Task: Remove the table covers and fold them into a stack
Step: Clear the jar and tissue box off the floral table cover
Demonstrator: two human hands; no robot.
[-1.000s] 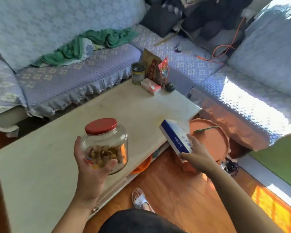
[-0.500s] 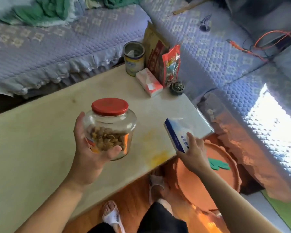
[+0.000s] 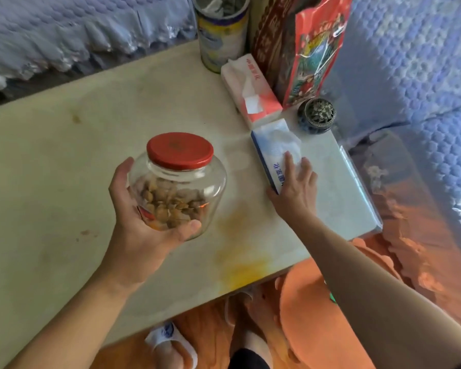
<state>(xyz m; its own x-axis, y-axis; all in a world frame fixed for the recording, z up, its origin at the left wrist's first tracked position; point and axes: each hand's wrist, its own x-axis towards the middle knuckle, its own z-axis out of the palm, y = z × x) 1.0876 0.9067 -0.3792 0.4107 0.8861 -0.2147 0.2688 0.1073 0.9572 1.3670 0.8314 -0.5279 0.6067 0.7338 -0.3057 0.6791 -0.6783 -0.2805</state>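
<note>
Two hands are busy: left hand [image 3: 141, 222] fingers [image 3: 190, 226] curl under a clear glass jar with a red lid [image 3: 179, 179], held above the pale worktop [image 3: 51, 169]; right hand [image 3: 294, 191] fingers [image 3: 289, 162] lie fairly straight on a blue-and-white tissue pack [image 3: 273, 155] lying on the worktop beside a red-and-white tissue pack [image 3: 250, 89]. Any table cover is not discernible.

Tin can [image 3: 221, 33], snack bags [image 3: 308, 49], incense burner [image 3: 317, 118]

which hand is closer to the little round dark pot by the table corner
Right. The right hand lies on the blue tissue pack, just short of the pot. The left hand holds the jar farther off, on the other side of the pack.
</note>
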